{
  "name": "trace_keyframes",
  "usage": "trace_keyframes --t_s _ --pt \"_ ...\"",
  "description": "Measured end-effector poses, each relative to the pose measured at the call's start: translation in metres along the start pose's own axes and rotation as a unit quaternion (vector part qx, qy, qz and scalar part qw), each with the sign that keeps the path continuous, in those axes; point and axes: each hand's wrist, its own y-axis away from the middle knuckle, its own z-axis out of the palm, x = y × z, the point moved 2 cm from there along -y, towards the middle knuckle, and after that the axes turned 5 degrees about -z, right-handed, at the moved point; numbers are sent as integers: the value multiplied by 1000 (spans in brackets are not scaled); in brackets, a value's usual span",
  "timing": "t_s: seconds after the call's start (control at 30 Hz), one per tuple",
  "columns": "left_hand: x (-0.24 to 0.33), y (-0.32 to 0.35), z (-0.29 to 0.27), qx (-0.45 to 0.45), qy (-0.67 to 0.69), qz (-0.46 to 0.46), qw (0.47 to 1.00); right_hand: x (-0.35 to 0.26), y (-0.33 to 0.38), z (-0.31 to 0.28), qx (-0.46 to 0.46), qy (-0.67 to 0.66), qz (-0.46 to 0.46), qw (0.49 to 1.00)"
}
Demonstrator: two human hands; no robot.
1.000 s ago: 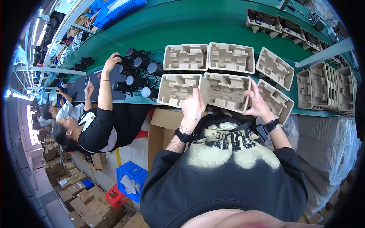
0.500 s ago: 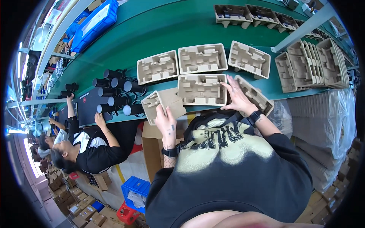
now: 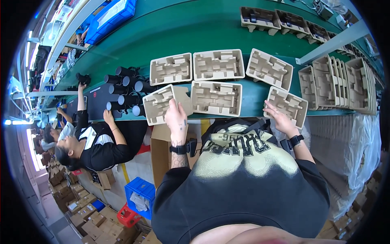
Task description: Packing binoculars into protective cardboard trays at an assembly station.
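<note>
A: Now, left hand (image 3: 176,116) — pose?

B: Forearm straight up from the lower edge, wrist level, fingers curled over the near rim of a moulded pulp tray (image 3: 164,103). Closed on it. The tray sits tilted at the near edge of the green belt (image 3: 170,36), just left of another pulp tray (image 3: 216,98).

A: Right hand (image 3: 281,118)?

B: Arm angled outward, black watch at the wrist. Fingers spread, resting on the near edge of the right-hand tray (image 3: 288,105); grip or mere touch, cannot tell.

A: Surroundings?

B: Three more trays in a back row, a stack of trays (image 3: 337,83) further right, black cylinders (image 3: 124,91) to the left beside a seated co-worker (image 3: 87,144).
</note>
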Motion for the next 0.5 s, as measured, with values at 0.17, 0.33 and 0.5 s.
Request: trace_keyframes --t_s 0.17,0.33,0.5 --pt "-5 -12 7 -3 -5 1 1000 -3 -18 -10 17 52 -81 995" --pt "3 -13 6 8 -19 25 999 -53 -61 -19 15 88 -90 992" --pt "32 -12 8 18 -2 57 998 -50 -124 27 7 135 -297 945"
